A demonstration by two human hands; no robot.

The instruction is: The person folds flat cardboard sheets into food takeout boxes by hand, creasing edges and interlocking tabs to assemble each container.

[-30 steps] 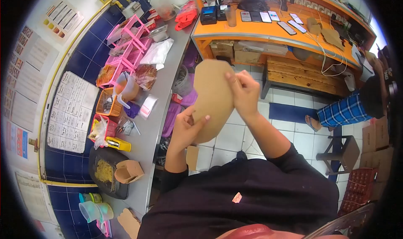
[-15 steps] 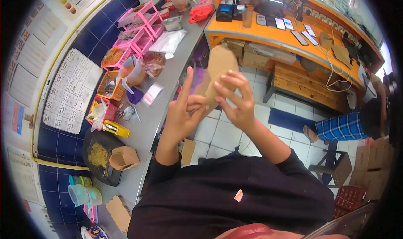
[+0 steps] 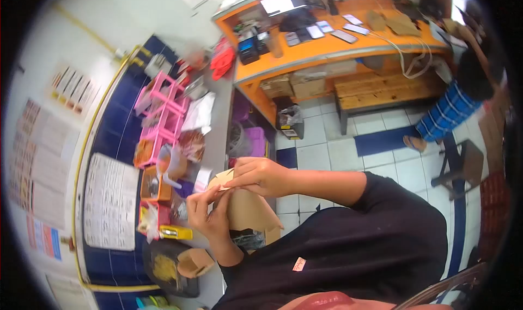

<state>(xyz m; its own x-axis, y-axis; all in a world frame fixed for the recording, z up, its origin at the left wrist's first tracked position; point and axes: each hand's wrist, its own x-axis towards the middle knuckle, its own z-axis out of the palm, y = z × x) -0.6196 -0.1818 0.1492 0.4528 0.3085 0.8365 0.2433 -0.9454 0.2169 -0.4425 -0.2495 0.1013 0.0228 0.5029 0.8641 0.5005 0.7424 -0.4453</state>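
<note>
A brown cardboard food box blank point(image 3: 251, 212), partly folded, is held in front of my chest, beside the steel counter. My left hand point(image 3: 210, 213) pinches its upper edge from the left. From the right, my right hand point(image 3: 261, 177) grips the same edge, and the fingertips of both hands meet around the folded flaps. Fingers hide part of the flaps. A folded, open-topped cardboard box point(image 3: 194, 262) stands on the counter, at the edge of a black tray point(image 3: 158, 291) with yellowish food in it.
Along the counter point(image 3: 218, 130) are pink racks point(image 3: 163, 114), a plastic jug point(image 3: 173, 163), an orange basket point(image 3: 155, 185) and a yellow cutter point(image 3: 176, 232). An orange desk point(image 3: 305, 51) bears several phones. A person in a blue checked garment point(image 3: 449, 111) stands at right near a dark stool point(image 3: 460, 168).
The cardboard has come lower and nearer my body, and its end is now bent into flaps. My right hand has moved left to meet my left hand. The view has turned.
</note>
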